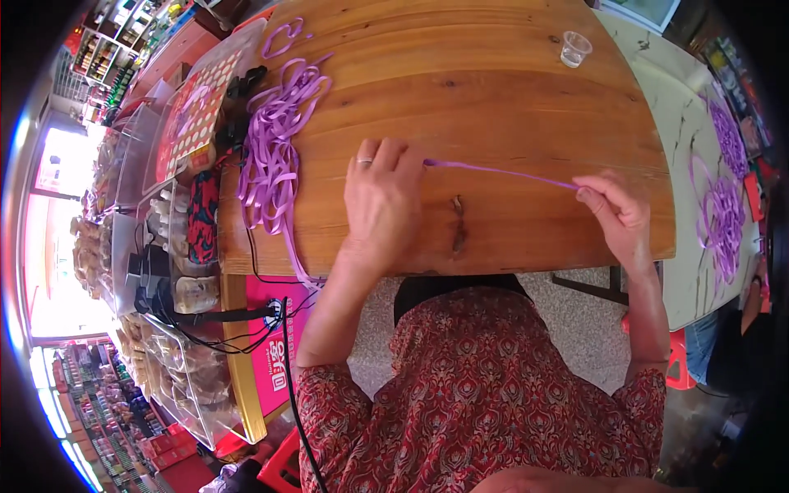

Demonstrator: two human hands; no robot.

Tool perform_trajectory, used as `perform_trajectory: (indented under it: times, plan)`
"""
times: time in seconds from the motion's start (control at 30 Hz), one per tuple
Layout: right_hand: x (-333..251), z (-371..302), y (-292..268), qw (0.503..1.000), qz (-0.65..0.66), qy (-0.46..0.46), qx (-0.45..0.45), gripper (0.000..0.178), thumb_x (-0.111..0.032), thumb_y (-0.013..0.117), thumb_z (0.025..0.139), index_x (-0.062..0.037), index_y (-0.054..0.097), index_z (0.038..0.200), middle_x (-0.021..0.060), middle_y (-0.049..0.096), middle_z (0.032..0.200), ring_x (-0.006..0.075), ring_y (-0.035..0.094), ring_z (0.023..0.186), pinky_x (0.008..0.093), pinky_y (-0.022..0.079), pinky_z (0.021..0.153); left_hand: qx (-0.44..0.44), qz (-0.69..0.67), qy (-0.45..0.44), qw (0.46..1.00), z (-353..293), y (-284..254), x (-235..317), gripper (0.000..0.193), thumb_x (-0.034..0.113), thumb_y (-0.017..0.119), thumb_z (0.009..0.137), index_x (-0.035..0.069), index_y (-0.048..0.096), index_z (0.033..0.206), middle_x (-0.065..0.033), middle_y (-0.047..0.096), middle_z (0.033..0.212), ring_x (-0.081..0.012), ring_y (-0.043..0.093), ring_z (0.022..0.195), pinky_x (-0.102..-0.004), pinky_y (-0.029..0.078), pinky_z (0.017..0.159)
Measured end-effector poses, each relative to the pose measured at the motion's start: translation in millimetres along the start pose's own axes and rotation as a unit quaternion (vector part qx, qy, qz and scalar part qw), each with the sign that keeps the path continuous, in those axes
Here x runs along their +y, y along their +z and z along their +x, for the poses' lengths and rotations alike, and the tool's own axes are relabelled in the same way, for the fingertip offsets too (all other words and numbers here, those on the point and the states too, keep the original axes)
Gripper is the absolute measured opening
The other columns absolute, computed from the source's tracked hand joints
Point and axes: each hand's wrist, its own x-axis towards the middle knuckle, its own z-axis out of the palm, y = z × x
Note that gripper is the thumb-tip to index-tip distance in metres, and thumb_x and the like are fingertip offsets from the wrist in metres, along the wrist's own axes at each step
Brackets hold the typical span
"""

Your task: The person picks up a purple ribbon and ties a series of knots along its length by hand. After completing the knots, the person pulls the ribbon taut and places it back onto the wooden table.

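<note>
A thin purple ribbon (501,171) runs taut between my two hands, above the wooden table (493,99). My left hand (383,193), with a ring on one finger, is closed on the ribbon's left end; its fingertips are partly hidden behind the hand. At the right, my right hand (616,212) pinches the other end between thumb and fingers. Left of my left hand lies a loose, tangled heap of purple ribbon (275,148), with a strand hanging over the table's front edge. A short separate loop of ribbon (281,37) lies beyond the heap.
A small clear plastic cup (575,49) stands at the far right of the table. On a white marble-patterned table (686,148) to the right lie more purple ribbon heaps (723,222). Clear bins (123,189) and black cables (205,316) crowd the left edge. Another person sits at the right.
</note>
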Motion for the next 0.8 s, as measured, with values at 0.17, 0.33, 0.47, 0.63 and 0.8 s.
perform_trajectory:
  times: [0.17, 0.33, 0.47, 0.63, 0.8]
  plan:
    - [-19.7, 18.7, 19.0, 0.966, -0.167, -0.193, -0.034, 0.017, 0.0, 0.067, 0.076, 0.0008, 0.064, 0.094, 0.0082, 0.056, 0.077, 0.0197, 0.055, 0.07, 0.0324, 0.043, 0.064, 0.061, -0.195, 0.05, 0.978, 5.4, 44.1, 45.4, 0.033, 0.004, 0.054, 0.082, 0.0, 0.052, 0.114, -0.0186, 0.056, 0.103, -0.03, 0.055, 0.094, -0.0374, 0.046, 0.079]
    - [-36.1, 25.7, 16.3, 0.921, -0.245, -0.3, 0.046, 0.027, 0.0, 0.072, 0.066, -0.0013, 0.063, 0.092, 0.0062, 0.057, 0.076, 0.0228, 0.055, 0.07, 0.0357, 0.041, 0.064, -0.155, -0.699, -0.232, 0.658, 19.7, 50.8, 80.1, 0.021, 0.01, 0.052, 0.094, -0.003, 0.055, 0.11, 0.0002, 0.059, 0.094, -0.0074, 0.052, 0.085, -0.0239, 0.044, 0.077]
    - [-23.8, 23.0, 3.4, 0.917, -0.267, -0.295, 0.03, 0.033, 0.001, 0.073, 0.063, -0.0027, 0.064, 0.095, 0.006, 0.058, 0.078, 0.0229, 0.055, 0.071, 0.0355, 0.041, 0.065, -0.137, -0.641, -0.157, 0.739, 15.9, 63.2, 74.0, 0.015, 0.01, 0.056, 0.091, -0.001, 0.062, 0.1, 0.0016, 0.056, 0.085, -0.0059, 0.05, 0.077, -0.0214, 0.042, 0.07]
    - [-17.8, 15.9, -0.8, 0.92, -0.278, -0.276, 0.01, 0.034, 0.002, 0.071, 0.064, -0.0046, 0.065, 0.096, 0.0055, 0.057, 0.08, 0.0231, 0.054, 0.073, 0.0355, 0.041, 0.065, -0.075, -0.523, -0.143, 0.837, 18.7, 55.0, 65.0, 0.007, 0.009, 0.063, 0.084, 0.003, 0.065, 0.084, -0.004, 0.054, 0.072, -0.0117, 0.049, 0.066, -0.0259, 0.04, 0.061]
    - [-21.1, 15.6, 1.9, 0.921, -0.275, -0.277, 0.007, 0.032, 0.004, 0.07, 0.063, -0.0032, 0.065, 0.095, 0.006, 0.057, 0.081, 0.0233, 0.054, 0.073, 0.0356, 0.041, 0.065, -0.025, -0.359, 0.022, 0.933, 23.0, 56.5, 64.9, 0.011, 0.012, 0.061, 0.086, 0.002, 0.064, 0.09, -0.003, 0.056, 0.074, -0.0104, 0.052, 0.071, -0.0255, 0.042, 0.063]
